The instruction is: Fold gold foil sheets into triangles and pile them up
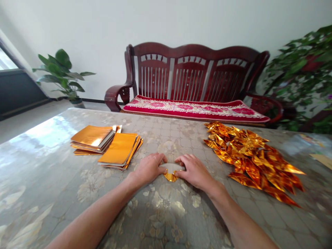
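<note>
Between my two hands, at the middle of the table, is a small sheet of gold foil paper (170,177), its pale grey side showing at the top and a curled gold edge facing me. My left hand (150,168) pinches its left end, thumb below and fingers above. On the right end my right hand (194,170) grips in the same way. Two stacks of flat gold foil paper lie beyond my left hand: a nearer stack (118,148) and a farther stack (91,136). To the right of my right hand spreads a heap of folded gold foil pieces (255,155) with pointed ends.
The table (166,214) has a glossy cover with a floral and grid pattern. Clear plastic wrapping (307,145) lies at its right side. Behind stand a dark red wooden bench (197,72) with a red floral cushion (194,108), and leafy plants on both sides.
</note>
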Motion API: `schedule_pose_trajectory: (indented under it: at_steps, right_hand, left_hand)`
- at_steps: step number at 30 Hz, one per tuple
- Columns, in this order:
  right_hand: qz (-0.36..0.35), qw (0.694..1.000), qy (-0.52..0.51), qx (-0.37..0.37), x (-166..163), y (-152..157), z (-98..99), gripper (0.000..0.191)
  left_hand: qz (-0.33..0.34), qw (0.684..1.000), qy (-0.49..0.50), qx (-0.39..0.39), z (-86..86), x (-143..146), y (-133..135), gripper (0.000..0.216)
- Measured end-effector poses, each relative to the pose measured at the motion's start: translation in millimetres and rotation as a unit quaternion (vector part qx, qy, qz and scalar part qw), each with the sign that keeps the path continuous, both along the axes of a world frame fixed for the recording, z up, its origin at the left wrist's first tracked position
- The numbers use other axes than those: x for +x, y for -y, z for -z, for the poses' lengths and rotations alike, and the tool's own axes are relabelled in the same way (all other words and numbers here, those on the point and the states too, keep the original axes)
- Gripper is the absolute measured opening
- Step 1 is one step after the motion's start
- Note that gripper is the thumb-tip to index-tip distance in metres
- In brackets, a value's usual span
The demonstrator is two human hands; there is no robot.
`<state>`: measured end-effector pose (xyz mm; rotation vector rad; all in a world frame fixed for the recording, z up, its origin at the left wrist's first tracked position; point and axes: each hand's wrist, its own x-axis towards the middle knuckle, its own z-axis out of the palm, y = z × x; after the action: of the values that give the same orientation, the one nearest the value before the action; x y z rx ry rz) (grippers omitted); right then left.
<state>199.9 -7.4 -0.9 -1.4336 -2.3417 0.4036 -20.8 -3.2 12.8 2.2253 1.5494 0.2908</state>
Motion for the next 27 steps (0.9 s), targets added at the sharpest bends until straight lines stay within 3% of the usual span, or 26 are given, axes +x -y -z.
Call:
schedule_pose_trajectory:
  at_steps: [4, 10, 16, 21, 27]
  right_hand:
    - [0.008, 1.000, 0.009, -0.012, 0.2, -2.2, -1.6, 0.029]
    - [0.004, 0.999, 0.002, -0.039, -0.6, -3.9, -3.1, 0.026]
    - [-0.006, 0.999, -0.031, -0.028, 1.0, 0.4, 2.5, 0.010]
    - [-0.046, 0.997, -0.042, 0.055, 5.7, 8.7, 7.8, 0.008]
    - [-0.109, 0.978, 0.035, 0.175, 7.2, 17.3, 3.6, 0.016]
  left_hand:
    - [0.003, 1.000, 0.009, -0.030, 4.1, -1.2, -6.8, 0.015]
    - [0.007, 0.998, 0.066, -0.003, 14.0, -4.0, -5.5, 0.012]
    - [0.014, 0.992, 0.118, 0.043, 18.3, -5.1, 4.4, 0.008]
    - [0.077, 0.986, 0.110, 0.099, 20.2, -8.0, 10.9, 0.011]
    - [0.139, 0.972, -0.042, 0.186, 19.1, -10.8, 21.1, 0.022]
